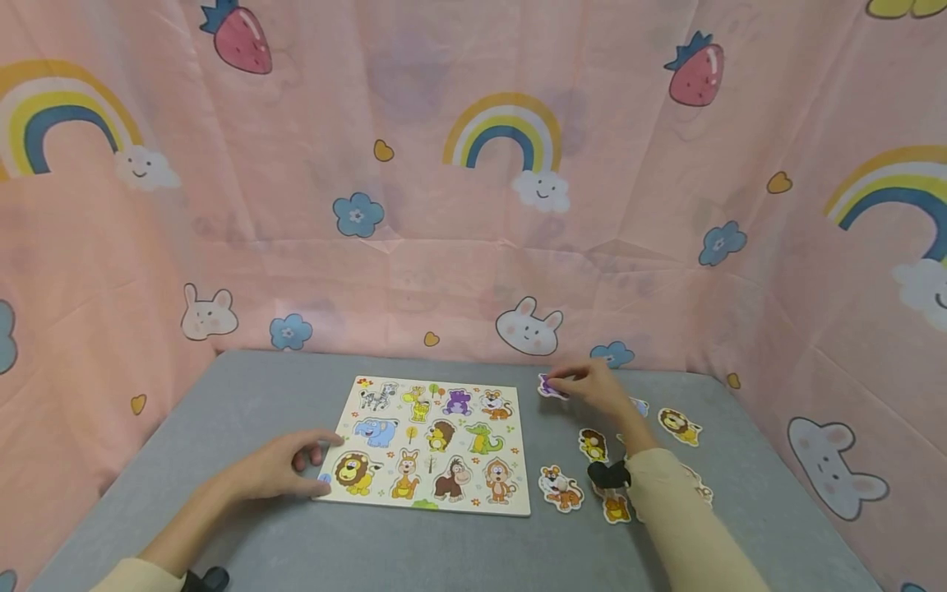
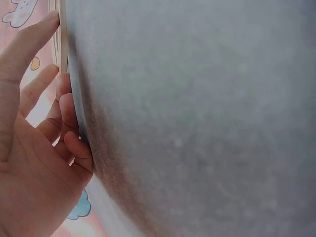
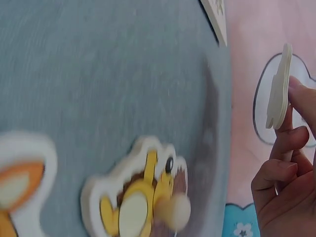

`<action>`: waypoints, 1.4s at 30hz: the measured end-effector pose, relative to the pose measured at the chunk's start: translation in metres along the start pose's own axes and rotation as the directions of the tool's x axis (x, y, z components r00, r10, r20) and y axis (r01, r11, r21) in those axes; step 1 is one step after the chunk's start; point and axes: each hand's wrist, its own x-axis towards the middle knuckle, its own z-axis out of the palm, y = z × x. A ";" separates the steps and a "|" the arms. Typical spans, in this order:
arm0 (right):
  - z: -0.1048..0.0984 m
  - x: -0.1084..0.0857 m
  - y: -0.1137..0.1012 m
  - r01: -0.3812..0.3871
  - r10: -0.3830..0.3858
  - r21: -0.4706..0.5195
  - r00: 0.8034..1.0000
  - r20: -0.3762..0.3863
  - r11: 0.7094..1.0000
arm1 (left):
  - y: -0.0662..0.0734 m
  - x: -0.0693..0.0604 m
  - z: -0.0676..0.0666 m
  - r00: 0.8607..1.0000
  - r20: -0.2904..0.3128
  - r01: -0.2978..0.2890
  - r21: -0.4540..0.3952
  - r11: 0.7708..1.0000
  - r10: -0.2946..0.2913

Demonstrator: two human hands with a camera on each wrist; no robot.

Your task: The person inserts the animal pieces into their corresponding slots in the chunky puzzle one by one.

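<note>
A white wooden puzzle board (image 1: 523, 462) printed with several cartoon animals lies flat on the table. My left hand (image 1: 270, 470) is at its left edge, thumb near the bottom corner and forefinger farther up; in the left wrist view the other fingers are loosely bent beside the board's edge. Beyond the board's right side, my right hand (image 1: 598, 393) pinches a purple animal puzzle piece (image 1: 546, 385) by thumb and fingers. The right wrist view shows this puzzle piece (image 3: 280, 91) edge-on, raised above the table.
Right of the board lie loose puzzle pieces: a tiger (image 1: 561, 490), a hedgehog (image 1: 592, 445), a lion (image 1: 678, 426) and a kangaroo (image 1: 616, 507). My right forearm partly covers others. The grey table (image 1: 244, 395) meets a pink patterned cloth (image 1: 444, 271) behind and at both sides.
</note>
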 end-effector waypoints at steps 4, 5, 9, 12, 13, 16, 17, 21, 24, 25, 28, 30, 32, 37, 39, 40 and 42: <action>0.007 0.005 -0.001 0.052 -0.052 0.000 0.999 0.000 0.999 | -0.002 0.000 0.000 1.000 -0.007 -0.017 0.007 1.000 0.017; 0.009 0.007 -0.001 0.064 -0.064 -0.004 0.998 0.000 0.998 | -0.002 0.000 0.000 1.000 -0.009 -0.022 0.011 1.000 0.022; 0.017 0.010 -0.002 0.079 -0.079 0.012 0.997 0.005 0.997 | -0.003 0.000 0.001 0.999 -0.013 -0.031 0.019 0.999 0.031; 0.022 0.010 -0.003 0.065 -0.066 0.032 0.998 0.017 0.997 | -0.002 0.000 0.001 1.000 -0.012 -0.026 0.018 0.999 0.026; 0.024 0.010 -0.004 0.059 -0.059 0.030 0.998 0.024 0.998 | -0.002 0.001 0.001 1.000 -0.011 -0.024 0.016 1.000 0.024; 0.028 0.012 -0.005 0.041 -0.041 0.000 0.999 0.036 0.999 | -0.002 0.001 0.000 1.000 -0.007 -0.016 0.013 1.000 0.016; 0.030 0.012 -0.006 0.046 -0.046 -0.006 0.998 0.037 0.999 | -0.002 0.001 0.000 1.000 -0.006 -0.014 0.013 1.000 0.014; 0.036 0.016 -0.009 0.101 -0.101 -0.020 0.994 0.038 0.995 | -0.001 0.000 0.000 1.000 -0.007 -0.009 0.017 1.000 0.009; 0.040 0.018 -0.011 0.124 -0.124 -0.009 0.992 0.034 0.992 | 0.000 0.000 0.000 1.000 -0.009 -0.005 0.016 1.000 0.006; 0.042 0.018 -0.011 0.128 -0.128 0.001 0.991 0.036 0.992 | 0.000 0.000 0.000 1.000 -0.011 -0.004 0.016 1.000 0.004; 0.046 0.020 -0.012 0.127 -0.128 0.028 0.991 0.041 0.991 | 0.001 -0.001 0.000 1.000 -0.011 0.001 0.013 1.000 0.000; 0.048 0.022 -0.012 0.131 -0.133 0.035 0.990 0.045 0.991 | 0.002 -0.001 0.000 1.000 -0.013 0.003 0.010 1.000 -0.003; 0.051 0.023 -0.013 0.143 -0.145 0.036 0.988 0.050 0.989 | 0.002 -0.001 0.000 1.000 -0.015 0.005 0.008 1.000 -0.005; 0.056 0.025 -0.017 0.145 -0.147 0.029 0.987 0.063 0.989 | 0.001 -0.001 0.000 1.000 -0.011 -0.001 0.000 1.000 0.001; 0.059 0.026 -0.020 0.131 -0.133 0.026 0.989 0.068 0.991 | 0.000 -0.001 0.000 1.000 -0.008 -0.005 -0.002 1.000 0.005; 0.061 0.026 -0.021 0.124 -0.126 0.027 0.989 0.071 0.992 | 0.000 -0.001 0.000 1.000 -0.007 -0.003 -0.006 1.000 0.003; 0.064 0.028 -0.023 0.119 -0.121 0.026 0.990 0.078 0.993 | 0.000 0.000 0.000 1.000 -0.007 -0.001 -0.012 1.000 0.001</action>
